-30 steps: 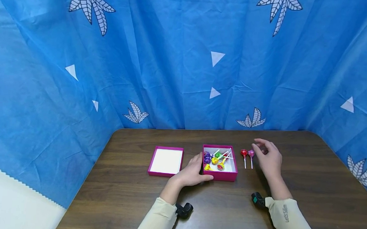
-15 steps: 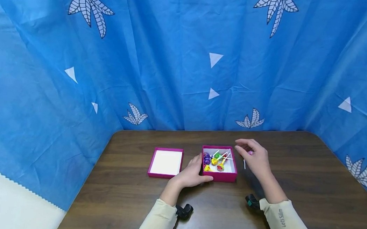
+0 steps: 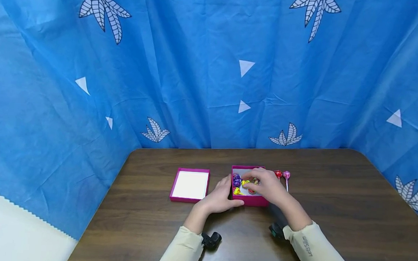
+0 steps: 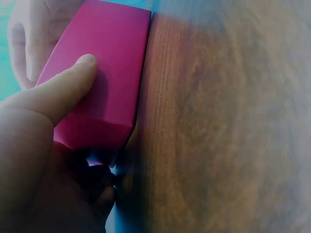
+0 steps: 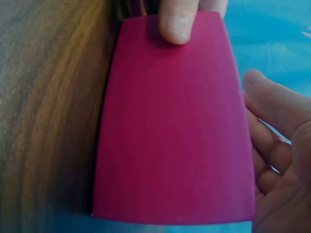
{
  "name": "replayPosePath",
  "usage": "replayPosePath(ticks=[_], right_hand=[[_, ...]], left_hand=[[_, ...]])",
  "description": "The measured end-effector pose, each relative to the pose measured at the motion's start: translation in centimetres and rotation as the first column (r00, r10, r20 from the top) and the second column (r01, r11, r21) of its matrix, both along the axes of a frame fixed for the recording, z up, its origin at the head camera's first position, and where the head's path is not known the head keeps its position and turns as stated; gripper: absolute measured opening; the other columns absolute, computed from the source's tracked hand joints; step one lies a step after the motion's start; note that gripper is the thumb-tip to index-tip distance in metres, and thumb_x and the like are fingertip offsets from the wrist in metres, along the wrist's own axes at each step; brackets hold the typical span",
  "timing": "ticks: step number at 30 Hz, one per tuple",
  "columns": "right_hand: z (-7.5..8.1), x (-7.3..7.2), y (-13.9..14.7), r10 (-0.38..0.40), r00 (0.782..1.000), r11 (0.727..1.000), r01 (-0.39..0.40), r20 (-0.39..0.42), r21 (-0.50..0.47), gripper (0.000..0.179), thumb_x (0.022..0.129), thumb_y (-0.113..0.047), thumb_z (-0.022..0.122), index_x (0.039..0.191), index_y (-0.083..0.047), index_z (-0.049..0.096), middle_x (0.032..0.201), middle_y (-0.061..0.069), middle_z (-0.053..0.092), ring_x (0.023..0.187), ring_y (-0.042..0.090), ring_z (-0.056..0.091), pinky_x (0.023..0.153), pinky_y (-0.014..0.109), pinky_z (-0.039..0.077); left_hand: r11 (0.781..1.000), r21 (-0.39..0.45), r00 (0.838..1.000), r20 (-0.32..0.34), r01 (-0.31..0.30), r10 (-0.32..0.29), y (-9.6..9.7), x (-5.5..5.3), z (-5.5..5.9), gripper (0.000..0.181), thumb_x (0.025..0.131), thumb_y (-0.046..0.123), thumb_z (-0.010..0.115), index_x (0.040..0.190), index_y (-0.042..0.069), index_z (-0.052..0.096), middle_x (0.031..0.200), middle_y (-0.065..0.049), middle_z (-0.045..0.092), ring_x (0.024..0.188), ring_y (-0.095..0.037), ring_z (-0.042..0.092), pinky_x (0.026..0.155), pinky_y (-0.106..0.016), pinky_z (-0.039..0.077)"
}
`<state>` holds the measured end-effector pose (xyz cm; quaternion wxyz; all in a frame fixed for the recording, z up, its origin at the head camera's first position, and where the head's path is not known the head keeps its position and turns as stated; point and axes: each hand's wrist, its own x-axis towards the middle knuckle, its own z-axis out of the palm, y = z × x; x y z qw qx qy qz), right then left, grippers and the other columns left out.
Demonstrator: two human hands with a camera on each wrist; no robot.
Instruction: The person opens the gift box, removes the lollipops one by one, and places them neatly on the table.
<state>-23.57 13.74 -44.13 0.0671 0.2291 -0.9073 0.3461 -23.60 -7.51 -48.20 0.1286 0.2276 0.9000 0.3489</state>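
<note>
An open magenta box (image 3: 250, 201) with a white inside stands on the table, holding several wrapped lollipops, among them a purple lollipop (image 3: 237, 181) and a yellow lollipop (image 3: 238, 191). My left hand (image 3: 219, 197) grips its near left corner; the thumb (image 4: 73, 87) presses the front wall and the fingers lie along the left side. Over the box is my right hand (image 3: 264, 184), its bent fingers and thumb apart above the lollipops, hiding some of them. In the right wrist view the right thumb (image 5: 274, 99) shows beside the box's rim.
A red lollipop (image 3: 278, 174) and a pink lollipop (image 3: 286, 175) lie on the brown wooden table (image 3: 146, 218) to the right of the box. On the left rests the magenta lid (image 3: 190, 185), white inside up. A blue patterned curtain (image 3: 205, 66) hangs behind.
My right hand has moved left from beside the two loose lollipops to above the box, leaving both on the table. The left hand has stayed on the box.
</note>
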Motion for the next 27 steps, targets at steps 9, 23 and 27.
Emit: replayPosePath(ticks=[9,23,27], right_hand=[[0.1,-1.4,-0.9,0.091,0.992,0.979,-0.105,0.087,0.173,0.028,0.083,-0.02,0.082,0.11,-0.015,0.077,0.106,0.001,0.077,0.102,0.022,0.069,0.095,0.047,0.056],[-0.2,-2.2,-1.9,0.157,0.986,0.941,-0.167,0.056,0.295,0.022,0.082,-0.024,0.083,0.103,-0.018,0.079,0.099,-0.002,0.077,0.093,0.016,0.07,0.089,0.04,0.059],[-0.2,-2.4,-2.4,0.144,0.987,0.929,-0.161,0.074,0.333,0.02,0.083,-0.025,0.082,0.101,-0.019,0.08,0.098,-0.003,0.078,0.094,0.016,0.071,0.09,0.04,0.058]], left_hand=[[1.0,-0.011,1.0,0.023,-0.011,0.011,-0.2,0.0,0.0,0.105,0.089,0.057,0.067,0.161,0.008,0.008,0.167,-0.012,0.019,0.153,-0.033,0.022,0.12,-0.054,0.031],[1.0,-0.012,1.0,0.027,-0.002,0.002,-0.2,0.0,0.2,0.104,0.09,0.055,0.066,0.161,0.007,0.007,0.168,-0.011,0.017,0.154,-0.033,0.019,0.121,-0.054,0.03],[1.0,-0.007,1.0,0.031,0.002,-0.002,-0.2,-0.1,0.1,0.105,0.09,0.055,0.066,0.161,0.006,0.007,0.168,-0.012,0.016,0.154,-0.034,0.019,0.122,-0.054,0.028]])
